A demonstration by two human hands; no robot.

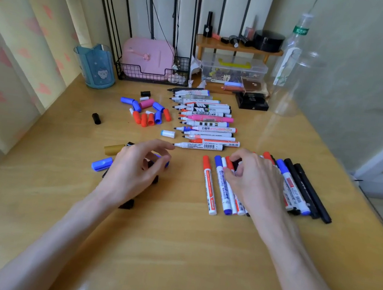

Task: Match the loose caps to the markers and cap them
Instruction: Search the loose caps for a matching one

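A row of uncapped markers (206,122) lies in the middle of the wooden desk (171,251), tips pointing left. Loose red, blue and pink caps (149,112) lie in a heap left of them, and a white-blue cap (168,133) lies alone. Capped markers (214,186) are lined up at the right. My right hand (256,182) rests on that line, its fingertips pinching a black-capped marker (236,163). My left hand (133,169) curls over a group of black caps (127,204), with a dark cap (149,163) between thumb and fingers. A blue cap (101,163) and a gold cap (113,148) lie beside it.
A lone black cap (96,118) lies at the left. At the back stand a blue cup (96,66), a wire rack with a pink case (148,59), a wooden shelf with cosmetics (238,46), a clear box (233,70) and clear bottles (290,68). The desk's edge runs down the right.
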